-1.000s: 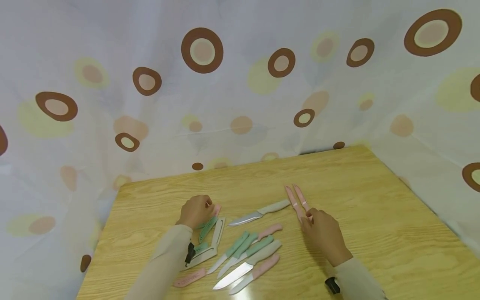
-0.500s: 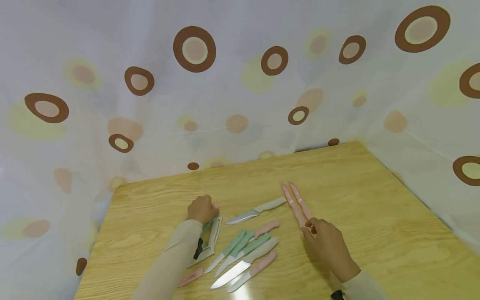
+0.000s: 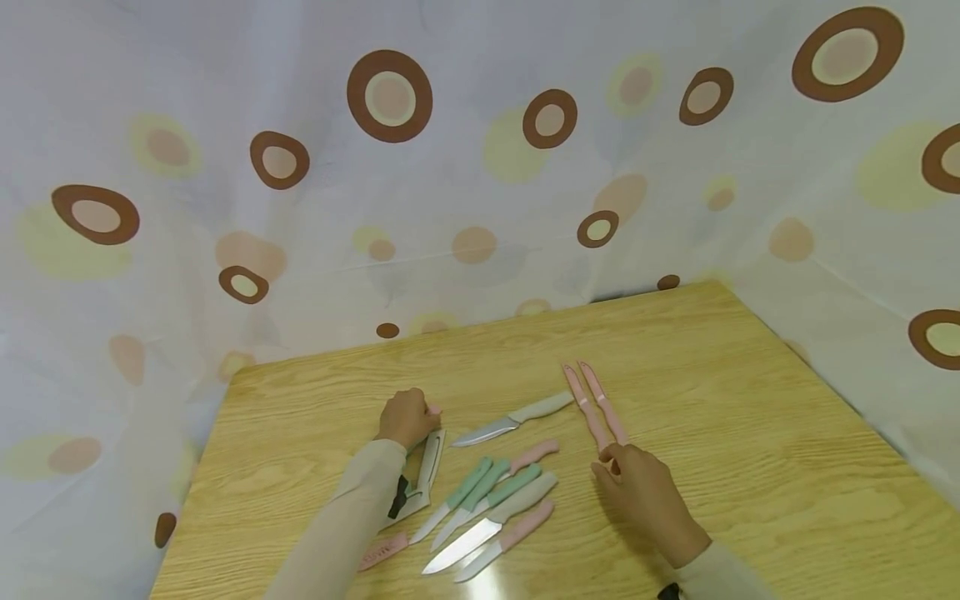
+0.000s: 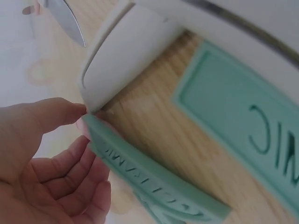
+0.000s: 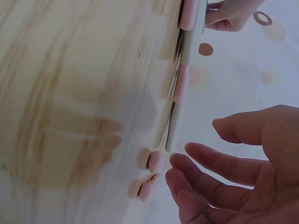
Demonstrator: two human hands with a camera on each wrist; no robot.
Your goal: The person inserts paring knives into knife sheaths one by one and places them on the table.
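i am holding my left hand [image 3: 405,417] low on the left of the table [image 3: 675,350], thumb and fingers narrowing around the end of a green sheath [image 4: 159,179]. a pink piece [image 3: 435,409] is showing there too, and i cannot tell whether i am pinching either or only touching. i am probably favouring that end because a pale sheath [image 4: 126,51] is crowding close beside it.

my right hand [image 3: 645,492] is hanging relaxed, holding nothing, with a gap between thumb and fingers, near the handles of two pink knives [image 3: 604,403]. those are lying side by side, blades apparently covered and pointing away from me, likely for separating them from the bare edges.

between my hands, bare knives [image 3: 517,504] are fanning out, handles toward my right and blades toward the sheaths; that seems to be putting the grips on my safer side. a pale-handled knife [image 3: 543,407] is lying beyond them, its handle end near the pink pair.
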